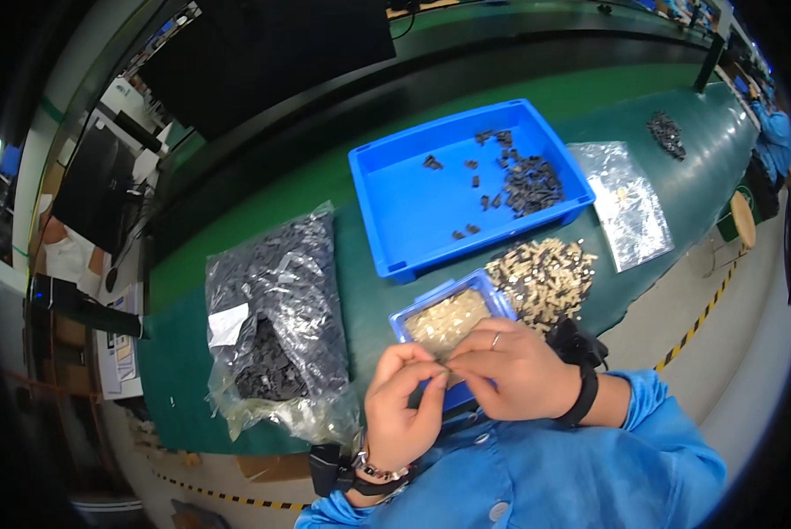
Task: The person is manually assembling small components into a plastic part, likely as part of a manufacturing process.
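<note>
My left hand (pixel 404 407) and my right hand (pixel 512 368) meet fingertip to fingertip over the near edge of a small blue box (pixel 399 324). Both are closed in a pinch, and whatever they hold is too small to make out. Small shiny, pale gold pieces (pixel 448 319) fill the box. Right of it lies a loose pile of tan and black small parts (pixel 550 286), close to my right hand. Beyond stands a large blue tray (pixel 413 212), with small black plastic parts (pixel 534 187) gathered mostly at its right side.
On the left lies a clear plastic bag (pixel 303 291) full of black parts, its near end open. A flat clear bag (pixel 629 207) rests right of the tray. Farther right is a small heap of dark parts (pixel 666 134) on the green mat (pixel 184 370). Another person's blue sleeve (pixel 773 137) shows at far right.
</note>
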`<state>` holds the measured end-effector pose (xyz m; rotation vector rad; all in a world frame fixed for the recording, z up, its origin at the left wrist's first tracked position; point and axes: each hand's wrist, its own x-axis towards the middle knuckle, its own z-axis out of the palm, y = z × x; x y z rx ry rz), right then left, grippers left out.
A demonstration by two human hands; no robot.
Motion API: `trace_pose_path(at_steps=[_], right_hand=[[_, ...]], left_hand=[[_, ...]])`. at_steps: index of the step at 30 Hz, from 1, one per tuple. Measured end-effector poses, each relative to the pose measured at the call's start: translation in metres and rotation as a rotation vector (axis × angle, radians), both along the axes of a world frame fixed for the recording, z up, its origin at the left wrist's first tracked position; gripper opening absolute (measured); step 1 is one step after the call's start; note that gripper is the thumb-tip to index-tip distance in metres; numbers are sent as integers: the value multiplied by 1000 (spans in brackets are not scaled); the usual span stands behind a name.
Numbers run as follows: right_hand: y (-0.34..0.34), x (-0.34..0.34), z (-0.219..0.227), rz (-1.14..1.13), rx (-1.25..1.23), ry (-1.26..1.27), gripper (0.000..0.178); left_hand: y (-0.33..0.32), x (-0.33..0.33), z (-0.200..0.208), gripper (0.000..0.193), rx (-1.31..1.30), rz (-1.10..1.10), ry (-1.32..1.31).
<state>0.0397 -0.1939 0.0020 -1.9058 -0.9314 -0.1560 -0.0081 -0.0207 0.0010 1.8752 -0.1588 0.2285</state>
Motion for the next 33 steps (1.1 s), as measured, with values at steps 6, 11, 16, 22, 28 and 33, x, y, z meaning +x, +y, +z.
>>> trace_pose_path(at_steps=[6, 11, 16, 22, 28, 33], right_hand=[[6, 0, -1, -38, -91, -69, 17], [8, 3, 0, -132, -109, -74, 13], [2, 4, -2, -131, -160, -27, 18], [5, 8, 1, -84, -56, 14, 23], [4, 6, 5, 67, -6, 264, 21], [8, -3, 6, -59, 285, 614, 15]], left_hand=[[8, -1, 0, 4, 31, -44, 95], [16, -4, -2, 4, -76, -16, 217], [16, -5, -4, 5, -264, 1, 259], [18, -4, 0, 6, -364, -27, 366], [20, -4, 4, 8, -229, -135, 592], [11, -4, 4, 14, -495, -56, 468]])
